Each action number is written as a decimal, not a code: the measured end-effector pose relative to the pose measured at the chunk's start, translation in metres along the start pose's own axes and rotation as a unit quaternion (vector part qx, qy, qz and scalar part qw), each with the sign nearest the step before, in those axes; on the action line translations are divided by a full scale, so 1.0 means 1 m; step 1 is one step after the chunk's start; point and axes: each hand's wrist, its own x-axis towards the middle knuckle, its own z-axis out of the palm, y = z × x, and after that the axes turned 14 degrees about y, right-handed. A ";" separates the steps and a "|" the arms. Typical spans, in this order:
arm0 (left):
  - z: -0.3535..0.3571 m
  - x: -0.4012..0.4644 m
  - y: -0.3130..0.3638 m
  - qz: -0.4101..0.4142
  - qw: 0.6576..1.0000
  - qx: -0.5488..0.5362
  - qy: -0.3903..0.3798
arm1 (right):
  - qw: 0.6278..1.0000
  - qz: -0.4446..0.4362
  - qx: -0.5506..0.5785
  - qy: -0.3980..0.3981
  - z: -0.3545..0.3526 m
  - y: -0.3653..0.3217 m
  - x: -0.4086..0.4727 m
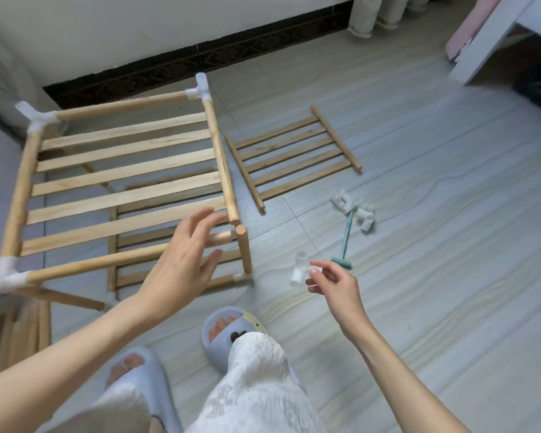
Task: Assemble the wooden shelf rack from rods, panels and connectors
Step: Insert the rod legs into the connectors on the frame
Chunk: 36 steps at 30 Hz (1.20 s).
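A partly built wooden shelf rack (122,179) stands on the floor at left, its slatted top panel framed by rods with white connectors at three corners. At the near right corner three bare rod ends (236,228) meet with no connector on them. My left hand (185,264) hovers with spread fingers over the front rod, just left of that corner. My right hand (331,282) pinches a white plastic connector (300,270) to the right of the corner, above the floor.
A loose slatted panel (294,154) lies on the tiled floor at centre. Several spare white connectors (356,210) and a teal mallet (345,242) lie to the right. My slippered feet (225,332) stand close to the rack. A wall runs along the back; white furniture (494,35) is at top right.
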 end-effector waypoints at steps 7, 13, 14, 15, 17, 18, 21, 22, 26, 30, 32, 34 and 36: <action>-0.011 0.018 0.016 0.033 0.996 -0.074 0.027 | 0.986 0.022 0.145 -0.080 0.034 -0.054 -0.034; -0.032 0.019 0.008 -0.054 0.983 -0.175 0.002 | 0.983 0.044 0.160 -0.080 0.054 -0.067 -0.045; -0.035 0.017 0.006 -0.058 0.982 -0.182 -0.002 | 0.984 0.042 0.155 -0.082 0.058 -0.068 -0.047; -0.037 0.015 0.003 -0.061 0.980 -0.189 -0.003 | 0.985 0.035 0.145 -0.083 0.061 -0.070 -0.048; -0.038 0.013 0.000 -0.060 0.978 -0.202 -0.011 | 0.988 0.018 0.123 -0.089 0.066 -0.074 -0.052; -0.037 0.013 0.000 -0.058 0.976 -0.208 -0.016 | 0.989 0.009 0.113 -0.094 0.068 -0.078 -0.054; -0.037 0.015 0.005 -0.072 0.969 -0.232 -0.034 | 0.989 -0.029 0.093 -0.114 0.071 -0.089 -0.059; -0.037 0.015 0.007 -0.080 0.968 -0.237 -0.035 | 0.988 -0.039 0.093 -0.117 0.072 -0.092 -0.060; -0.038 0.017 0.011 -0.104 0.960 -0.260 0.010 | 0.981 -0.041 0.139 -0.127 0.072 -0.099 -0.063; -0.038 0.019 0.014 -0.135 0.954 -0.253 0.085 | 0.975 -0.039 0.174 -0.134 0.072 -0.097 -0.065; -0.039 0.019 0.016 -0.149 0.955 -0.231 0.108 | 0.975 -0.050 0.169 -0.138 0.073 -0.096 -0.068; -0.040 0.020 0.017 -0.162 0.953 -0.229 0.118 | 0.974 -0.055 0.167 -0.143 0.076 -0.095 -0.070; -0.039 0.020 0.017 -0.171 0.947 -0.245 0.120 | 0.975 -0.062 0.166 -0.132 0.079 -0.095 -0.070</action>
